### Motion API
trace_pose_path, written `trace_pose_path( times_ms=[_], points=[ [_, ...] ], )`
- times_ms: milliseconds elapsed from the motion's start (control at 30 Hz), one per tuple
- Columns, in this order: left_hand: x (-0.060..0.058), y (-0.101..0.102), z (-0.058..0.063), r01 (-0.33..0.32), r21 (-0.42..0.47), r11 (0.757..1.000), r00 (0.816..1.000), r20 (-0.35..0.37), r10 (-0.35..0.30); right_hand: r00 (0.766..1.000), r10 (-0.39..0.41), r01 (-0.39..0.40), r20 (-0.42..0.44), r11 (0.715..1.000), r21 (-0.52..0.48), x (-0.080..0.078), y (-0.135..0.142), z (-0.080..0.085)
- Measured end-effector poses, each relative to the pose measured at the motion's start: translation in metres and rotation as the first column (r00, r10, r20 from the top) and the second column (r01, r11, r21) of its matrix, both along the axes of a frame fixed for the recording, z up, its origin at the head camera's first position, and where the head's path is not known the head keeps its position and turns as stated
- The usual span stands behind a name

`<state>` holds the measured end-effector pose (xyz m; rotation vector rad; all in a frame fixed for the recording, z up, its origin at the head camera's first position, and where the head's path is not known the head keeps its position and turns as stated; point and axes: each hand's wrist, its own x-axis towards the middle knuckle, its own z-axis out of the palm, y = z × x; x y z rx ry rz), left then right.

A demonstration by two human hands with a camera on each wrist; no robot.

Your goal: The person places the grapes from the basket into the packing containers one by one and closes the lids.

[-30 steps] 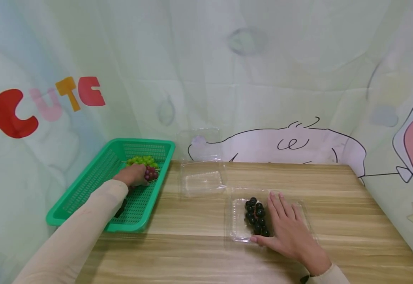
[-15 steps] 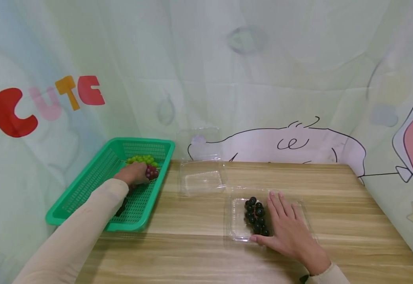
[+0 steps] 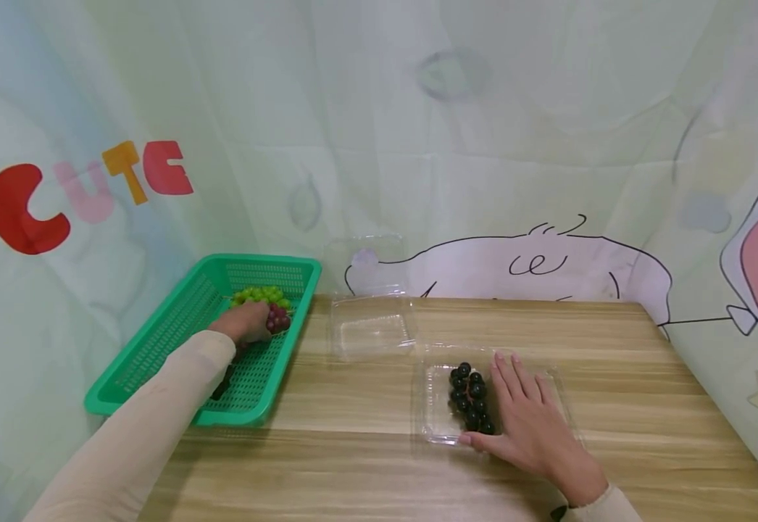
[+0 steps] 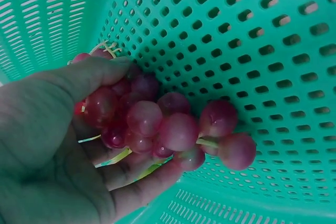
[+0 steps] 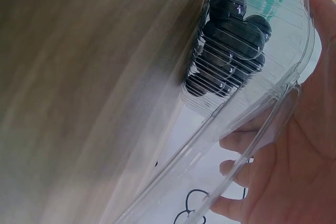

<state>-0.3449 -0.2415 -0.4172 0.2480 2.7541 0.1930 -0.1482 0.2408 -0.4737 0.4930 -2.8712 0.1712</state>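
Note:
Inside the green basket (image 3: pixel 235 418) at the left, my left hand (image 3: pixel 243 322) holds a bunch of red grapes (image 3: pixel 278 319). The left wrist view shows the thumb over the red grapes (image 4: pixel 178 131) and the fingers curled beneath them, close to the perforated wall. Behind them lies a bunch of green grapes (image 3: pixel 263 294), partly hidden. My right hand (image 3: pixel 535 428) rests with straight fingers on a clear plastic clamshell box (image 3: pixel 436 406). A bunch of black grapes (image 3: pixel 470 399) sits inside that box; its container wall appears before the black grapes (image 5: pixel 231 40) in the right wrist view.
Another clear clamshell box (image 3: pixel 372 333) stands open at the back of the wooden table (image 3: pixel 353 464), its lid upright against the printed curtain (image 3: pixel 379 145). A dark object (image 3: pixel 222 384) shows under the left sleeve, its kind unclear.

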Motion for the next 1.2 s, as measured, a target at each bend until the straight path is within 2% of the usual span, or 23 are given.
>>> trace_pose_path(
  times_ms=[300,633,967,1200],
  points=[
    [0.0026,0.0010,0.0003,0.033,-0.019,0.999,0.999,0.006,-0.033,1.000,-0.003,0.003,0.012,1.000,-0.005,-0.0002,0.0003,-0.0009],
    [0.0023,0.0016,0.0001,-0.026,0.011,1.000,0.999,0.038,0.026,1.000,-0.003,0.003,0.025,1.000,-0.010,0.0003,-0.0007,0.0006],
    [0.0051,0.0005,0.0018,0.001,0.025,1.000,1.000,0.021,-0.001,1.000,0.000,0.000,0.021,1.000,-0.013,0.0000,-0.0003,-0.0004],
    [0.0060,0.0019,0.0072,-0.016,0.052,0.999,0.999,0.043,0.014,1.000,-0.002,0.002,0.007,1.000,-0.005,0.0004,-0.0002,0.0004]
  ],
)
